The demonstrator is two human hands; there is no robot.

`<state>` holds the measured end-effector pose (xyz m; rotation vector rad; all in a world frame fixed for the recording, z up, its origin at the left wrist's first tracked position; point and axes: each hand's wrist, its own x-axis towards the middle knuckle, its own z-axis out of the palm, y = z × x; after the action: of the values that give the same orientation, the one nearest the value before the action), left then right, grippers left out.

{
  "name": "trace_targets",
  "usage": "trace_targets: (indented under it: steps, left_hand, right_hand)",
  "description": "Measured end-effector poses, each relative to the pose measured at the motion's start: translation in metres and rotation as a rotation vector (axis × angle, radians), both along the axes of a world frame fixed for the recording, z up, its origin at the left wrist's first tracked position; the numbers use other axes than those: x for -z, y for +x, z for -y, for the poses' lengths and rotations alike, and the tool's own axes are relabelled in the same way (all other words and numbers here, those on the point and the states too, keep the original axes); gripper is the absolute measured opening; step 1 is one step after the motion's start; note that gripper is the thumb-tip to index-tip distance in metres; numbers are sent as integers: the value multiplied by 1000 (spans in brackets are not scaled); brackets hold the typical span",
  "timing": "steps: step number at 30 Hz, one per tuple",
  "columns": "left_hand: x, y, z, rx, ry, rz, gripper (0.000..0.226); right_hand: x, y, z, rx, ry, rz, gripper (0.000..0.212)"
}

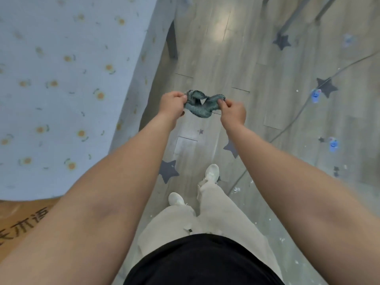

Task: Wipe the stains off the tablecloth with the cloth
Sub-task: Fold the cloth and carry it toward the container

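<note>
A crumpled teal cloth (202,105) hangs in the air over the floor, stretched between both hands. My left hand (172,104) pinches its left end and my right hand (233,113) pinches its right end. The pale blue tablecloth (61,79) with small orange flowers covers the table on the left, and both hands are off to the right of its hanging edge. No stain stands out on the part of the tablecloth I see.
Grey wood floor (236,68) with dark star stickers lies below. A thin cable (298,118) runs across it at right. A dark table leg (172,41) stands at the cloth's far edge. Metal legs (296,15) at top right. A brown printed surface (22,221) at lower left.
</note>
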<state>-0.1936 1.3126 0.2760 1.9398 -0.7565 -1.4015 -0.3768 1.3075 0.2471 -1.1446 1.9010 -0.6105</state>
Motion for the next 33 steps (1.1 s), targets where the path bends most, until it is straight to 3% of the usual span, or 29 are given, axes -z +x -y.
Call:
trace_targets:
  steps: [4, 7, 9, 11, 14, 16, 18, 23, 28, 30, 33]
  left_hand:
    - [-6, -29, 52, -186, 53, -229, 21]
    - [-16, -52, 95, -368, 0, -577, 30]
    - [-24, -63, 124, -442, -27, -775, 40]
    - [-34, -72, 152, -425, -53, -869, 41]
    - [-42, -81, 195, -289, -80, -808, 33]
    - [-41, -82, 224, -205, -58, -742, 38]
    - [-46, -82, 249, -110, -36, -757, 27]
    - [-60, -77, 329, 3, -77, -818, 42]
    - [-58, -82, 409, 122, -40, -613, 54]
    - [-58, -87, 439, 187, -6, -545, 58]
    - [-56, -101, 496, 243, 30, -441, 69]
  right_hand:
    - [-4, -30, 52, 174, 26, 184, 44]
    - [-10, -49, 93, 319, 66, 418, 27]
    - [-12, -55, 114, 290, 142, 523, 29]
    - [-14, -59, 134, 154, 213, 473, 32]
    - [-22, -63, 169, 63, 247, 493, 23]
    - [-28, -63, 201, 88, 220, 595, 45]
    - [-36, -58, 233, 32, 194, 683, 51]
    - [-56, -46, 319, 21, 101, 696, 25]
    - [-53, -53, 393, 99, 19, 597, 12]
    - [-48, -59, 424, 122, 32, 594, 22]
    - [-47, -78, 481, 61, 104, 625, 63]
